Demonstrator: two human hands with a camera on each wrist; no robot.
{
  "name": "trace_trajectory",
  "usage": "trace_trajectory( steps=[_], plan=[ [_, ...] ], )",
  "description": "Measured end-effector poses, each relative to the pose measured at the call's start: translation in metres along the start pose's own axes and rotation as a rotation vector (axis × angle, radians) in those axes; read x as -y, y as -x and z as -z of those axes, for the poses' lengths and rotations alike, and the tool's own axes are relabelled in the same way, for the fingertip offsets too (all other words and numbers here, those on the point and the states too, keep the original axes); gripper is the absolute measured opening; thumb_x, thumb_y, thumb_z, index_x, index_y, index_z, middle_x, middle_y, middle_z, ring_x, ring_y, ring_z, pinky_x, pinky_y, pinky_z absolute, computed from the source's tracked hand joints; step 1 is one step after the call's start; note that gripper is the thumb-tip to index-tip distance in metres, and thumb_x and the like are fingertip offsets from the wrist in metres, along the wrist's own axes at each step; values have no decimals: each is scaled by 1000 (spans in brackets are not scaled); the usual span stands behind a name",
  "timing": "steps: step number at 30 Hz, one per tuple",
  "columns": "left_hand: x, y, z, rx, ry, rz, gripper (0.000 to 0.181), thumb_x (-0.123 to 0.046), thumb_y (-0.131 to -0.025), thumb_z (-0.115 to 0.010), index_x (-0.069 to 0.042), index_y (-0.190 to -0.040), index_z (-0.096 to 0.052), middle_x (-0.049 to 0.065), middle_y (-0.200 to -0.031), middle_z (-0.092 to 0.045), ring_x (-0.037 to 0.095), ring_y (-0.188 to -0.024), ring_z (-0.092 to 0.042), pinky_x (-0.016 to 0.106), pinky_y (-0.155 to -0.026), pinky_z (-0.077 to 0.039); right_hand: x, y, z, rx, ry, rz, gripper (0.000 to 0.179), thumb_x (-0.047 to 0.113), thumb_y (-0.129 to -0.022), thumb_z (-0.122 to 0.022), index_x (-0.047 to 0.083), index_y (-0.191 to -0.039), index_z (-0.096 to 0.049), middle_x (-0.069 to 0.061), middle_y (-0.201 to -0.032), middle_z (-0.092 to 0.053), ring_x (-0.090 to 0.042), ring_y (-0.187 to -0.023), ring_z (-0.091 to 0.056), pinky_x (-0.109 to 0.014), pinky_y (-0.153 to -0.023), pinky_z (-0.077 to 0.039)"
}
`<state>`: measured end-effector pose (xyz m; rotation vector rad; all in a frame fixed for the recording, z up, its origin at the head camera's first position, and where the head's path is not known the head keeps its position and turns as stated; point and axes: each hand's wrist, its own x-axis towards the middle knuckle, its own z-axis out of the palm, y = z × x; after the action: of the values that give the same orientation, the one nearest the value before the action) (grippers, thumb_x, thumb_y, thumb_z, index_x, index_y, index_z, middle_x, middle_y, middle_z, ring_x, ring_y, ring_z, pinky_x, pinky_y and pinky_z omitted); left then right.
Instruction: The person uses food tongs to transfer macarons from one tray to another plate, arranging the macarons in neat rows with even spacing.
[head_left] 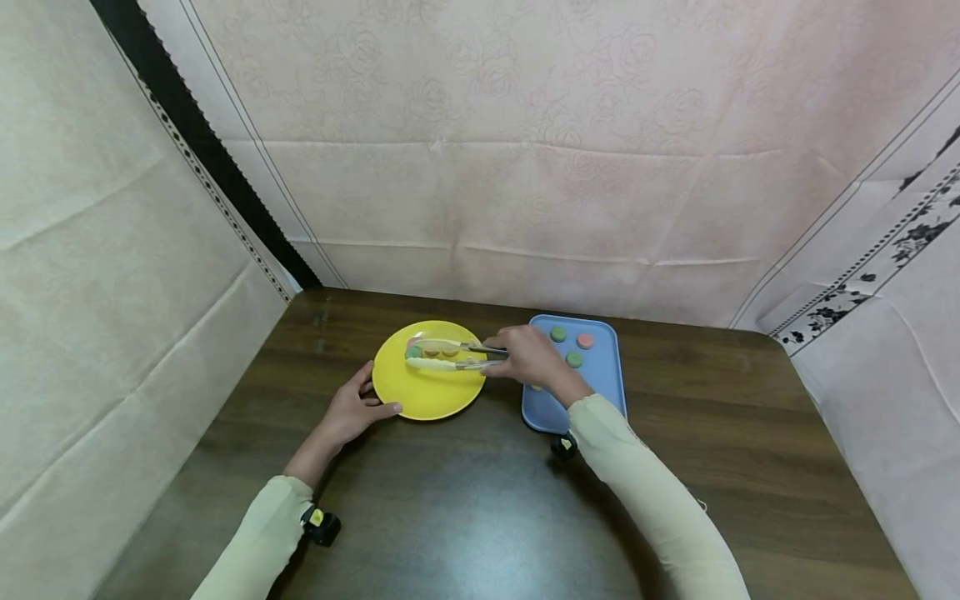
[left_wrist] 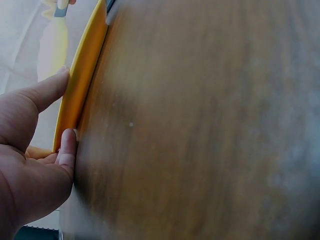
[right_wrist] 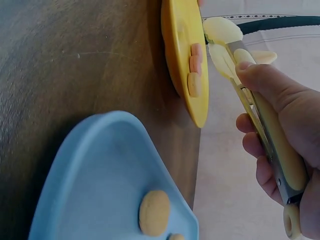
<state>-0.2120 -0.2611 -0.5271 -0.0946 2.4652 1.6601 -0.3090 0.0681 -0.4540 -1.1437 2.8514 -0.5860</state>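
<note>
My right hand [head_left: 528, 358] grips a pair of tongs [right_wrist: 272, 135] with cream-coloured tips, held over the yellow plate [head_left: 427, 398]. A small green disc [head_left: 414, 353] shows between the tong tips at the plate's left part; whether they pinch it I cannot tell. Several cookie-like discs [right_wrist: 194, 65] in pink and yellow lie in a row on the plate. At the plate's near left rim, my left hand [head_left: 355, 408] holds the edge, thumb [left_wrist: 52, 90] on the upper side and other fingers round the outside and below.
Right of the plate lies a blue tray [head_left: 603, 379], partly covered by my right forearm. On it are green discs [head_left: 573, 359], a pink disc [head_left: 585, 341] and a yellowish disc [right_wrist: 154, 213]. The wooden table [head_left: 450, 500] meets hanging patterned cloth [head_left: 525, 208] at its back edge.
</note>
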Motion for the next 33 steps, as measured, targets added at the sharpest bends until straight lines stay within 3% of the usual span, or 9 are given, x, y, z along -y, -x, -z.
trace_trajectory(
  steps=[12, 21, 27, 33],
  plan=[
    [0, 0, -1, -6, -5, 10, 109, -22, -88, -83, -8, -165, -7, 25, -156, -41, 38, -126, -60, 39, -96, -57, -1, -6, -13, -2, 31, 2, 49, 41, -86, -83, 12, -124, -76, -5, -108, -75, -18, -85, -69, -32, -69, -56],
    [-1, 0, -1, -14, -6, 8, 108, -23, -88, -83, -6, -165, -8, 26, -156, -41, 38, -126, -60, 36, -96, -57, -1, -6, -15, -13, 20, 2, 50, 41, -85, -84, 12, -124, -76, -4, -105, -75, -16, -80, -67, -31, -66, -54],
    [-1, 0, -2, -14, -5, 6, 108, -21, -88, -83, -6, -165, -9, 26, -155, -42, 39, -125, -60, 35, -95, -57, -2, 4, 2, -15, -49, -38, 50, 39, -85, -84, 11, -125, -75, -8, -102, -74, -12, -69, -59, -28, -58, -49],
    [-1, 0, -2, -13, -1, 6, 109, -21, -88, -84, -6, -165, -9, 26, -154, -43, 39, -124, -61, 37, -95, -57, -11, 27, 34, -78, -38, -12, 48, 39, -84, -85, 11, -123, -76, -2, -97, -74, -15, -72, -62, -33, -63, -53]
  ],
)
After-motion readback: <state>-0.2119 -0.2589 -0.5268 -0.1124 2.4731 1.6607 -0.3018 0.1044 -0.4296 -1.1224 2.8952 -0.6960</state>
